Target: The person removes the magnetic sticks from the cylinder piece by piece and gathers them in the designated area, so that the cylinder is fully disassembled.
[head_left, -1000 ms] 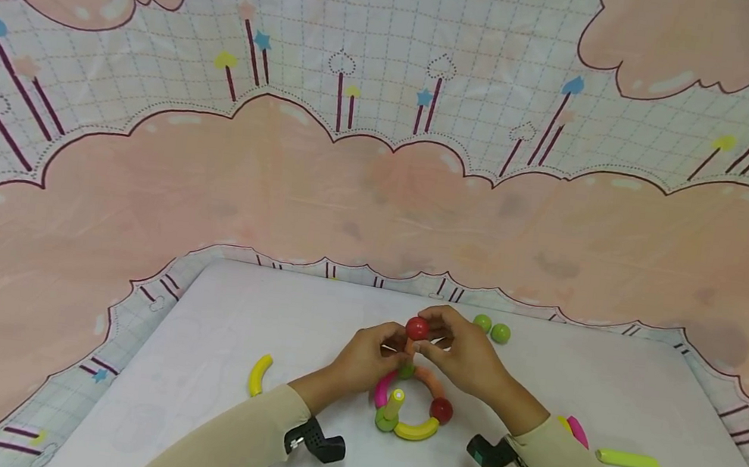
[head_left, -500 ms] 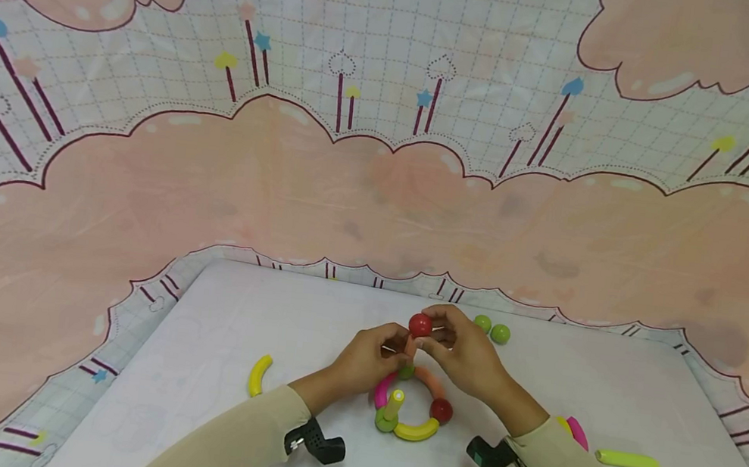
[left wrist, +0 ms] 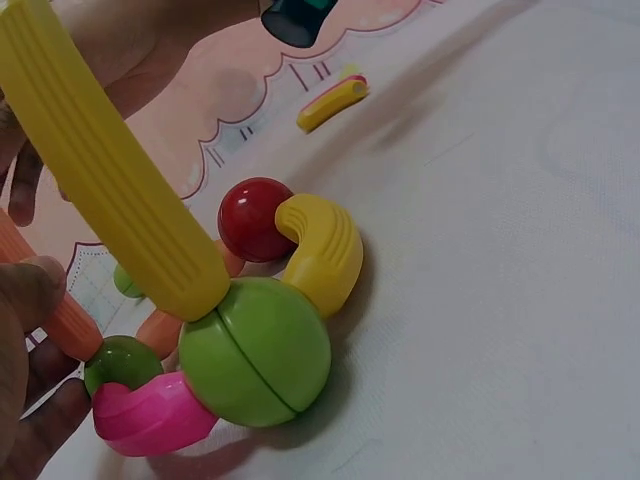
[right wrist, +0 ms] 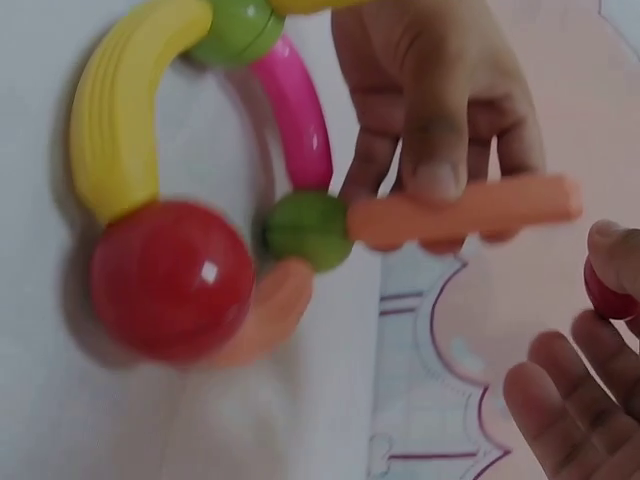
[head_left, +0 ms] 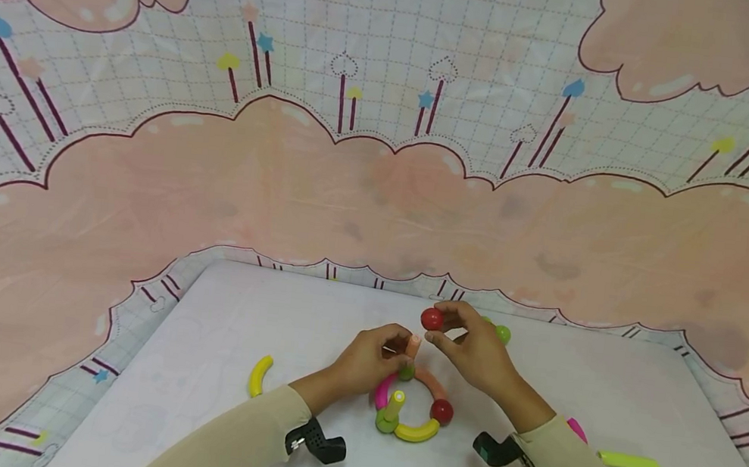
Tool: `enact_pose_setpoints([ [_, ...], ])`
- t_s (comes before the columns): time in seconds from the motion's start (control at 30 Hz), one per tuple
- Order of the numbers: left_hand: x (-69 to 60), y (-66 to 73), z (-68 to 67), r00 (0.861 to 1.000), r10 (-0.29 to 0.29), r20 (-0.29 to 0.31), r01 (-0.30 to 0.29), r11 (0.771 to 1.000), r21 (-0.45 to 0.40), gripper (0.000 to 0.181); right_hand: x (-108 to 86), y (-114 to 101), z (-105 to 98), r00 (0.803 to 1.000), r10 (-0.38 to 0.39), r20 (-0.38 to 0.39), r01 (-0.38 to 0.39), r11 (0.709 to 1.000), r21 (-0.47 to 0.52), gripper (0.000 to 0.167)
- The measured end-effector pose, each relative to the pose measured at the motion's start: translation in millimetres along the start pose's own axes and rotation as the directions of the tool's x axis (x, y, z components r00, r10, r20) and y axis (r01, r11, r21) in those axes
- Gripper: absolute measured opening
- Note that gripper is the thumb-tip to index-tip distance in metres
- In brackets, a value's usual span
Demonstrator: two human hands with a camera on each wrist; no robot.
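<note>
Red ball (head_left: 432, 319), orange rod (right wrist: 490, 208), yellow rod (left wrist: 110, 160), pink arc (right wrist: 297, 115), peach-and-white backdrop (head_left: 377, 211) (dashed grid)

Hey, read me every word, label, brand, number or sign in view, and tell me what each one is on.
None can be read.
Backdrop: printed drawings such as stars and clouds, no legible lettering.
Held red ball and orange rod: no lettering visible.
Black wrist devices: any markings are too small to read.

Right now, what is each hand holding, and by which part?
The left hand holds the straight orange rod near its middle, between thumb and fingers. The right hand pinches the loose red ball by the side toward its palm.
</note>
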State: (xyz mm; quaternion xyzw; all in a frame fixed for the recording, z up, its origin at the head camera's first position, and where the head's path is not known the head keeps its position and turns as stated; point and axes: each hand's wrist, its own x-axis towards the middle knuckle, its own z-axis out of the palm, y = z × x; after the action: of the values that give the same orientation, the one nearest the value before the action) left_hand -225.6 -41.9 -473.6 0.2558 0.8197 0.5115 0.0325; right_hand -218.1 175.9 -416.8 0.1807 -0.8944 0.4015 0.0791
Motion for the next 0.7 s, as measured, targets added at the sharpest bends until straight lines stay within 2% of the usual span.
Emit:
enact_pose_setpoints([
  [0.33, -1.1, 1.6, 0.4, 1.0, -0.012, -0.003, 0.012, 1.0, -0.009, 0.028, 4.1, 32, -7, 0.994, 0.066, -0.081, -0.074, 0.993, -0.091, 0.048],
  [0.7, -1.6, 1.4, 0.5, 1.0, 0.003, -0.005, -0.003, 1.0, 0.004, 0.028, 3.5, 61, -20, 0.981, 0.168, -0.1, -0.181, 0.974, -0.133, 0.051],
])
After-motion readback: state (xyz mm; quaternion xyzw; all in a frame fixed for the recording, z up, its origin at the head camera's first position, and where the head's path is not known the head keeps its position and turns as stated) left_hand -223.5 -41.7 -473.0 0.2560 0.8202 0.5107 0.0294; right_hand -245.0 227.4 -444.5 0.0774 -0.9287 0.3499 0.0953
